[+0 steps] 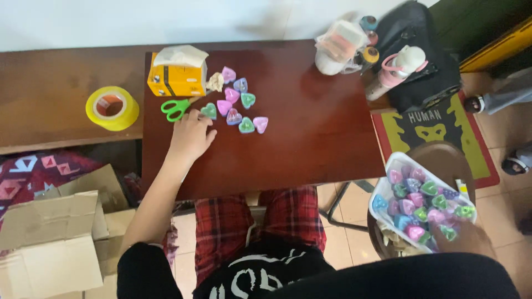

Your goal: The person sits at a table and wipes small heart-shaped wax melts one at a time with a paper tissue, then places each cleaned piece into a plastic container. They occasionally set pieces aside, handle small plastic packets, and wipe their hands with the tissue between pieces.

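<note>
My left hand rests on a dark red table, fingers spread, fingertips beside a green heart-shaped piece. Several more small heart pieces in pink, purple and green lie in a loose cluster just right of it. My right hand reaches down at the lower right into a white tray full of the same coloured hearts; it is blurred and partly hidden, so I cannot see whether it holds one.
Green-handled scissors and a yellow tissue box lie left of the hearts. A yellow tape roll sits on the side bench. Bottles and a black bag crowd the far right. An open cardboard box stands on the floor.
</note>
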